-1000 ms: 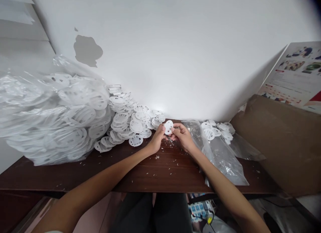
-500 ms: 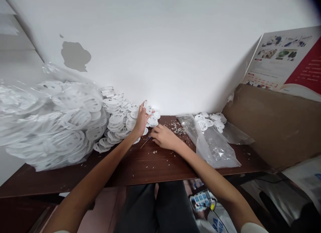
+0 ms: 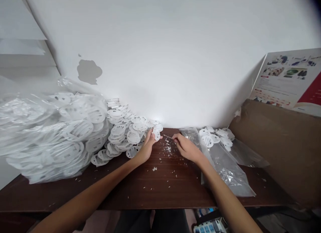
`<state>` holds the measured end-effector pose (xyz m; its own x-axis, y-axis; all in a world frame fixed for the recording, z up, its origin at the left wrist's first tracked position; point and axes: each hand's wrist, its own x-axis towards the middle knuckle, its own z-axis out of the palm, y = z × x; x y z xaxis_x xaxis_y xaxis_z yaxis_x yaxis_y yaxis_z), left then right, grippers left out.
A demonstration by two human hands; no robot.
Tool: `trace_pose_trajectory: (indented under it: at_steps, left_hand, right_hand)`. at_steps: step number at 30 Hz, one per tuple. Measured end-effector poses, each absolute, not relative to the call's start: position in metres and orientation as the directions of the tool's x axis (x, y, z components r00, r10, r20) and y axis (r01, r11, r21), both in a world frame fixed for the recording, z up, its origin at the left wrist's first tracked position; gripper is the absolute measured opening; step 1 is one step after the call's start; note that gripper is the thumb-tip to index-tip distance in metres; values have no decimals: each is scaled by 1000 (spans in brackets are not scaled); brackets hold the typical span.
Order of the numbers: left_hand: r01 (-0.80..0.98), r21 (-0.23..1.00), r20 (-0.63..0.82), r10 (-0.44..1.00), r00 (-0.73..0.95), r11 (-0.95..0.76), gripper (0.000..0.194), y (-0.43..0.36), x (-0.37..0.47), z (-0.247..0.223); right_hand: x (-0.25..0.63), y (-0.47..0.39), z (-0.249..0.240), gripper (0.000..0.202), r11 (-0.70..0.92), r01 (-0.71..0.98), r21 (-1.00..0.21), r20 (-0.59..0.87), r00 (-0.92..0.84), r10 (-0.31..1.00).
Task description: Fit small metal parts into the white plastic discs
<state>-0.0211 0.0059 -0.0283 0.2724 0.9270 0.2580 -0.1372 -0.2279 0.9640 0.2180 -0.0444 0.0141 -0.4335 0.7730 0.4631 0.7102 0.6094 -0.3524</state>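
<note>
In the head view my left hand point(image 3: 145, 149) is closed on a small white oval plate point(image 3: 156, 134) with dark holes, held up over the table. My right hand point(image 3: 187, 148) pinches a thin pointed tool point(image 3: 167, 136), its tip aimed left at the plate and a little apart from it. Just below the tool, a scatter of tiny white and metallic bits point(image 3: 168, 148) covers the dark wood. Many similar white plates point(image 3: 117, 130) lie in an overlapping heap to the left of my left hand.
A big clear bag stuffed with white plates point(image 3: 72, 147) fills the table's left side. On the right, more plates point(image 3: 217, 138) lie by flat clear bags point(image 3: 229, 177), before a cardboard box point(image 3: 273, 149). The white wall point(image 3: 175, 75) bounds the back of the brown table point(image 3: 175, 194).
My right hand has moved right, away from the heap, and its tool now points left instead of down. My left hand keeps a plate, now turned toward the tool. The camera view has tilted up.
</note>
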Motion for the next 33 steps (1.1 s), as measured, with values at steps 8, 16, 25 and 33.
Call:
trace_pose_trajectory:
  at_steps: [8,16,25,33]
  left_hand:
    - [-108,982,184,900,396,-153,62,-9,-15,-36]
    - [-62,990,142,895,422,-128,59,-13,-16,-29]
    - [-94,989,147,902,407,-118,57,-11,-14,-32]
    - [-91,989,142,909,392,-115,58,-11,-15,-30]
  right_hand:
    - [211,-38,-2,28,501,755,-422,408,-336,849]
    - [210,-33,-14,30,426,842,-330,373,-298,879]
    - [211,-32,-21,26,435,867,-243,421,-310,853]
    - [213,-34,-18,25,472,809,-350,480,-278,832]
